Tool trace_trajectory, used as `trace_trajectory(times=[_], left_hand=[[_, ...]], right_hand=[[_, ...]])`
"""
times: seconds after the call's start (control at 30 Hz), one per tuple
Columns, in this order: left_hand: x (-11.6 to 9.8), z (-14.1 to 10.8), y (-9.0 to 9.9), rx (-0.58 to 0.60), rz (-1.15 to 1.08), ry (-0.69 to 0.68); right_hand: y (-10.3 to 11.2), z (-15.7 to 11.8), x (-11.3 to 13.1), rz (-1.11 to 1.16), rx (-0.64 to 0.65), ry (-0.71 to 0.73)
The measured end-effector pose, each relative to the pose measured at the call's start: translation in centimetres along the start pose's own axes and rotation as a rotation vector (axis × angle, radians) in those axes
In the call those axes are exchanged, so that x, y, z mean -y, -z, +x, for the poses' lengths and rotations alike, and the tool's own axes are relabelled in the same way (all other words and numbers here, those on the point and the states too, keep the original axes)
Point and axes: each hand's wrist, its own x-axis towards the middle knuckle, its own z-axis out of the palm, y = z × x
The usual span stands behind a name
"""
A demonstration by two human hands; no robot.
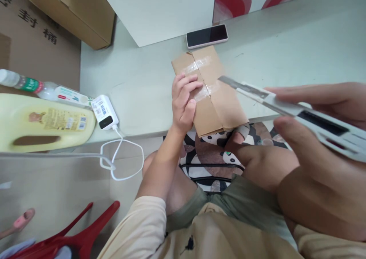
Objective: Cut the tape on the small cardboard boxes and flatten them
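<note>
My left hand (pixel 183 103) curls to grip the box (pixel 231 106) at the table's (pixel 143 80) edge while my right hand (pixel 320 156) pinches a utility knife (pixel 294 108), seemingly readying a cut that calls for aligning blade (pixel 228 80) and seam (pixel 210 96).

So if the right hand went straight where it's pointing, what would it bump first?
Probably the cardboard box, met by the tip of the utility knife in the right hand; how high the tip hovers is hard to tell.

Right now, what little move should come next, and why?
Maybe slide the left hand back from the tape first: its fingertips lie close by on the box, and the cutter in the right hand has its blade out, pointing roughly their way.
</note>
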Motion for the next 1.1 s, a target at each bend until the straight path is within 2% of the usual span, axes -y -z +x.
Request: trace_trajectory(times=[0.07, 0.17, 0.33, 0.43, 0.57, 0.8, 0.97, 1.1], left_hand=[[0.0, 0.0, 0.0, 0.001, -0.004, 0.016], [-0.1, 0.0, 0.0, -0.004, -0.007, 0.021], [-0.2, 0.1, -0.1, 0.0, 0.002, 0.002], [-0.5, 0.2, 0.0, -0.004, -0.01, 0.043], [-0.9, 0.3, 0.0, -0.022, -0.018, 0.118], [-0.8, 0.3, 0.0, 0.014, -0.035, 0.078], [-0.8, 0.3, 0.0, 0.003, -0.012, 0.087], [-0.7, 0.3, 0.0, -0.008, -0.026, 0.075]], right_hand=[[-0.7, 0.3, -0.3, -0.002, -0.002, 0.025], [-1.5, 0.8, -0.5, 0.033, 0.09, 0.146], [-1.7, 0.9, 0.2, -0.008, 0.136, 0.062], [-1.6, 0.8, 0.6, -0.013, 0.148, 0.062], [-1.8, 0.9, 0.5, 0.0, 0.173, 0.074], [-1.6, 1.2, -0.2, -0.057, 0.199, 0.214], [-1.2, 1.2, 0.1, -0.088, 0.25, 0.197], [-0.5, 1.1, 0.1, -0.023, 0.281, 0.195]])
